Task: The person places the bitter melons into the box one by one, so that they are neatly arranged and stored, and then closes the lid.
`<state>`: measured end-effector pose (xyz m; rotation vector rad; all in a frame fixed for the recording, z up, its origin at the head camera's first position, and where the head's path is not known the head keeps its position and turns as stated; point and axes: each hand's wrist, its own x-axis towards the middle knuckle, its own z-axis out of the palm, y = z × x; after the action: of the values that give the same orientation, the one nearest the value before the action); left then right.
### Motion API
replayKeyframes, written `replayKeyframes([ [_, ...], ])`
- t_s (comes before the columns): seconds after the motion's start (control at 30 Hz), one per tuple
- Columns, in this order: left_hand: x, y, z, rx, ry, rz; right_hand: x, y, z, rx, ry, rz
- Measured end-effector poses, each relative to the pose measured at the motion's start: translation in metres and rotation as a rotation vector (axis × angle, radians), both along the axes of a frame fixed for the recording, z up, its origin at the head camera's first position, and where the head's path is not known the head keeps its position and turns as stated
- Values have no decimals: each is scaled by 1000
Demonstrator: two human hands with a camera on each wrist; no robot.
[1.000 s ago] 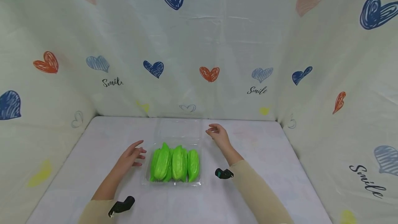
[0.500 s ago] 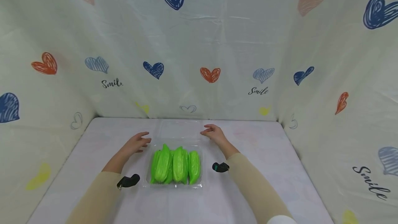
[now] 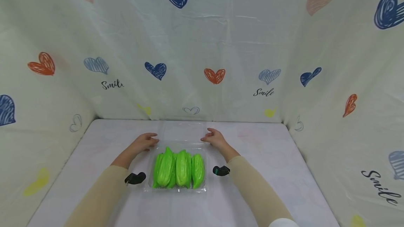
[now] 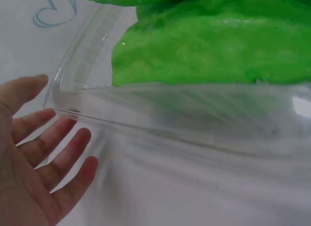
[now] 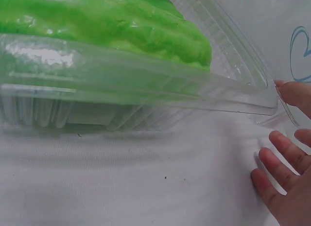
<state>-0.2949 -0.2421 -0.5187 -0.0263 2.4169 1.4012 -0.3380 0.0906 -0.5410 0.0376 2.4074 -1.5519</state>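
Note:
A clear plastic clamshell box [image 3: 202,190] sits mid-table with its lid [image 3: 183,131] folded back flat behind it. Several bright green, ridged vegetables [image 3: 182,169] like bitter melons lie side by side in the base. My left hand [image 3: 143,143] is at the back left corner, near the hinge; in the left wrist view its spread fingers [image 4: 73,148] are at the box rim [image 4: 131,126], apparently touching it. At the back right corner is my right hand [image 3: 217,140]; in the right wrist view its thumb [image 5: 294,94] meets the clear edge, other fingers loosely extended below.
A white cloth covers the table [image 3: 252,143]. Behind and to both sides hangs a pale curtain [image 3: 233,45] printed with hearts and words. Black wrist cameras [image 3: 135,178] hang from both sleeves, close to the box sides.
My left hand has moved away from me and rightward, from beside the box to its back left corner. My right hand has shifted slightly left, to the back right corner.

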Motion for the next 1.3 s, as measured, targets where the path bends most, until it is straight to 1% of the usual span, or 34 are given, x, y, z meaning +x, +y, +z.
replayKeyframes([
  [0.13,1,1,2,18,13,17,0,0,-3,-3,1,-12],
  [0.2,2,2,3,25,18,24,0,1,-3,-9,12,-17],
  [0.3,4,2,4,22,45,30,-1,1,-2,-29,43,-32],
  [0.47,8,2,10,-11,104,59,0,0,6,-81,115,-69],
  [0.6,10,1,12,-48,146,79,1,-1,13,-128,162,-105],
  [0.73,11,1,14,-93,199,101,5,-2,24,-150,190,-136],
  [0.83,12,1,18,-114,225,111,9,-3,33,-153,216,-138],
  [1.0,15,1,22,-110,217,132,16,-4,43,-154,246,-133],
  [1.1,16,2,24,-83,197,144,20,-2,46,-186,242,-125],
  [1.3,20,3,23,-26,148,140,30,3,52,-244,229,-112],
])
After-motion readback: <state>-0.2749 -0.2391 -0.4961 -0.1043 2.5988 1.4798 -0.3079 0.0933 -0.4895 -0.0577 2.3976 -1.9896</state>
